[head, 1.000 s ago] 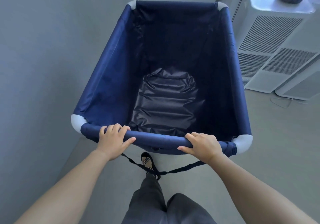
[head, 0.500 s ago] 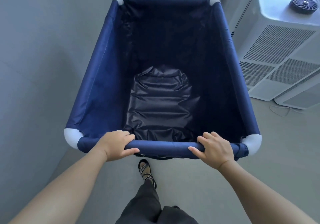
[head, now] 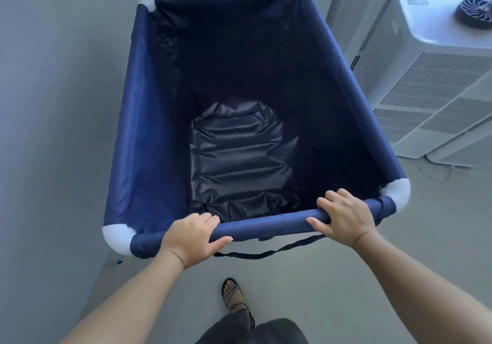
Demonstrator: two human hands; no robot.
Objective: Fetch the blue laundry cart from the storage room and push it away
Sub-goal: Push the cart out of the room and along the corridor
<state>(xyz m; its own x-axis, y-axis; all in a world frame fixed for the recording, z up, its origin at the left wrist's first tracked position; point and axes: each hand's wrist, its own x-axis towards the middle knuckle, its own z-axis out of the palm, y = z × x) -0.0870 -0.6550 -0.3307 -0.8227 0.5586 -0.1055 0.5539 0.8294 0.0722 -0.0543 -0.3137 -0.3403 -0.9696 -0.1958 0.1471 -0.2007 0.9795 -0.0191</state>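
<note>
The blue laundry cart (head: 138, 120) fills the middle of the head view, a deep navy fabric bin with white corner joints and a dark, wrinkled bottom holding nothing. My left hand (head: 190, 238) grips its near rim bar toward the left end. My right hand (head: 343, 217) grips the same bar near the right corner. A dark strap (head: 266, 253) hangs in a loop under that bar. The cart sits turned slightly, its right side farther forward.
A grey wall (head: 53, 104) runs close along the cart's left side. White vented appliances (head: 431, 82) stand on the right, one with a small round fan (head: 474, 13) on top. My sandalled foot (head: 234, 298) is on the grey floor behind the cart.
The cart has swung so that its far end points more to the right and its near bar slants. Both hands kept their grip. The appliances look nearer.
</note>
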